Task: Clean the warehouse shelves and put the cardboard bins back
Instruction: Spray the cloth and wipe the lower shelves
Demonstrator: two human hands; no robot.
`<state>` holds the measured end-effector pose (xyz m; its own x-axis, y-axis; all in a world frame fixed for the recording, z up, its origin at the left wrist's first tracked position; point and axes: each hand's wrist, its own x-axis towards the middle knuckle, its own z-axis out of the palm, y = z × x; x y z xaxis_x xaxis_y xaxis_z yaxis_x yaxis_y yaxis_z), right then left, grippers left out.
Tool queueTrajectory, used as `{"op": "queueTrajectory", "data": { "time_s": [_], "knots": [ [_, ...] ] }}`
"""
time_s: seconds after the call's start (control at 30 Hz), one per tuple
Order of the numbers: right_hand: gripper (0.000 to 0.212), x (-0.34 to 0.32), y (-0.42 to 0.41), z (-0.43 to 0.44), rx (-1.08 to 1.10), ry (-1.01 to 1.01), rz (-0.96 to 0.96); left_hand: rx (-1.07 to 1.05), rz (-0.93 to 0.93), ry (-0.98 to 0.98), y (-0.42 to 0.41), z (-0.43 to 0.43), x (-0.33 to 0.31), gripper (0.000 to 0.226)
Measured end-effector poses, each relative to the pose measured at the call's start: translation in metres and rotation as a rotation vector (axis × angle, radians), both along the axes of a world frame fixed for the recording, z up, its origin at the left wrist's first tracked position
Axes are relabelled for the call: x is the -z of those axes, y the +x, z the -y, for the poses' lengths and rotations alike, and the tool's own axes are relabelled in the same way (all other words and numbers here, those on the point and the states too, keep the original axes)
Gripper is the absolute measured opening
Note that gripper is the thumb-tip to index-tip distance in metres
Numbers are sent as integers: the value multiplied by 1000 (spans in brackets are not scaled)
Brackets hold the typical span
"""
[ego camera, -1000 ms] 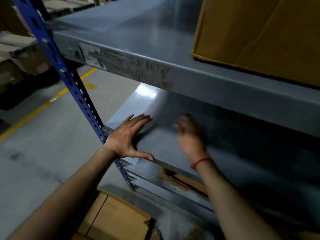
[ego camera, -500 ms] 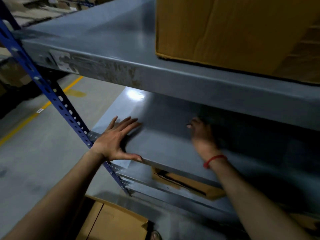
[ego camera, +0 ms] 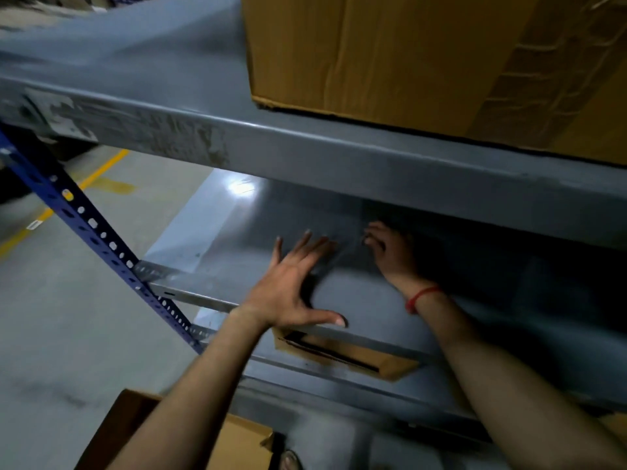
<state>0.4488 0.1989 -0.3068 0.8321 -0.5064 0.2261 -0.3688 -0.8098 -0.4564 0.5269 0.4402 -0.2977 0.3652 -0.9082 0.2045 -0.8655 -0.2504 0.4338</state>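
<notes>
The left forearm and right forearm are bare up to the wrists. A thin red thread band circles the right wrist, just behind the right grip. Left of the band, the left grip is bare, its thumbnail short and pale.

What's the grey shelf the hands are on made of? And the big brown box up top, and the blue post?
Grey shelf: probably painted metal, smooth enough to mirror a lamp.
Brown box: cardboard, matte and creased, with a frayed bottom edge.
Blue post: likely painted steel, punched with rows of holes.
</notes>
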Motion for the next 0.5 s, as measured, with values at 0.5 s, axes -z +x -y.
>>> {"op": "queueTrajectory", "data": {
  "time_s": [0.5],
  "knots": [
    [19,-6,-40,15,-276,107,-23,49,122,33,-11,-6,6,127]
  ]
}}
